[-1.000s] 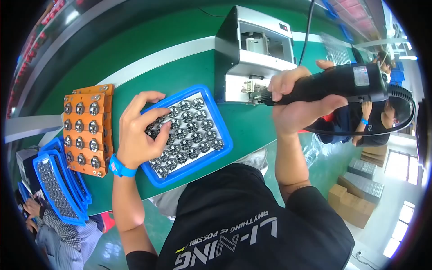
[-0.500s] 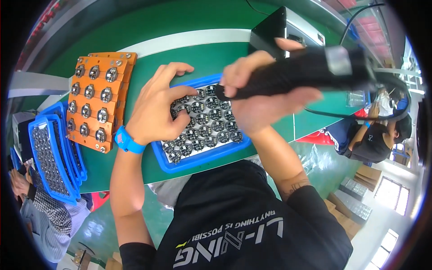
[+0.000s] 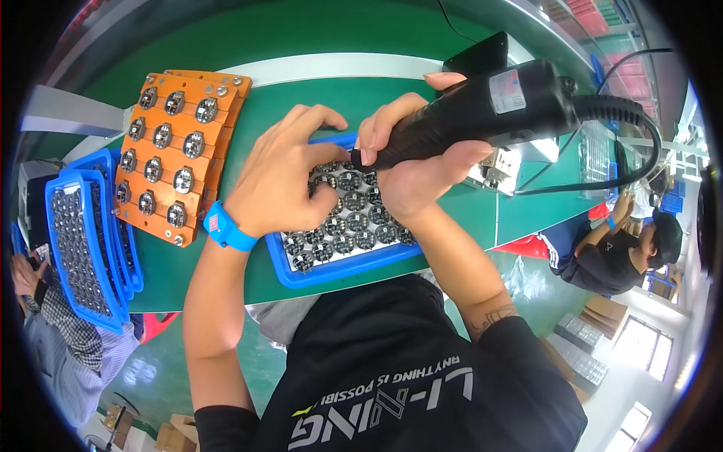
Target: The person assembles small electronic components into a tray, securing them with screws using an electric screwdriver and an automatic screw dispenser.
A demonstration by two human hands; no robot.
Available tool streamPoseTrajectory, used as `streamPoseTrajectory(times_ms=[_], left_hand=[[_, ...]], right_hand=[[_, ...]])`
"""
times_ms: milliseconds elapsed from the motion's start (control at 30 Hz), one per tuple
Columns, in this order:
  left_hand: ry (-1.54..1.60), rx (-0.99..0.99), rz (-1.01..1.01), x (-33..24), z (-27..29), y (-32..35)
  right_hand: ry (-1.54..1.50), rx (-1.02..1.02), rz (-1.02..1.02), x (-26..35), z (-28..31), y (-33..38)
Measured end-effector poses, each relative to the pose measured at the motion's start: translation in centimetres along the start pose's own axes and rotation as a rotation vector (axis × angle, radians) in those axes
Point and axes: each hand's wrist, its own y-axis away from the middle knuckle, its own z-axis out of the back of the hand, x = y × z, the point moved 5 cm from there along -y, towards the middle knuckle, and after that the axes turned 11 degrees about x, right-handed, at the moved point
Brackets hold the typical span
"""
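A black electric screwdriver [image 3: 467, 109] with a corded back end lies in my right hand [image 3: 422, 162], the fingers wrapped round its body. Its front end points down and left, over the far part of a blue tray [image 3: 354, 269]. Small round black circuit boards [image 3: 343, 245] sit in rows on a white sheet in that tray. Over the tray's left side is my left hand [image 3: 282, 177], a blue wrist strap [image 3: 228, 227] on its wrist. Its index finger and thumb are apart, the index fingertip close to the screwdriver's front end. What lies beneath those fingertips is partly hidden.
An orange fixture plate [image 3: 169, 162] carrying several round boards stands on the left. Stacked blue trays [image 3: 86, 248] hang at the table's left edge. A dark box [image 3: 478, 56] and a small metal device [image 3: 493, 169] are at right. Other people sit to both sides.
The screwdriver has come down and left, its front end now beside my left index fingertip. My view has shifted slightly, and the metal device at right now shows.
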Motion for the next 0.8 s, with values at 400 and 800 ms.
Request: streamPoseTrajectory(times_ms=[400,800], left_hand=[[-0.060,-0.068,0.045,-0.3,-0.8,-0.9],[-0.136,-0.077,0.034,-0.5,-0.8,-1.2]], right_hand=[[-0.100,0.122,0.092,-0.3,-1.2,-0.4],[-0.036,0.067,0.197,0.9,0.2,-0.2]])
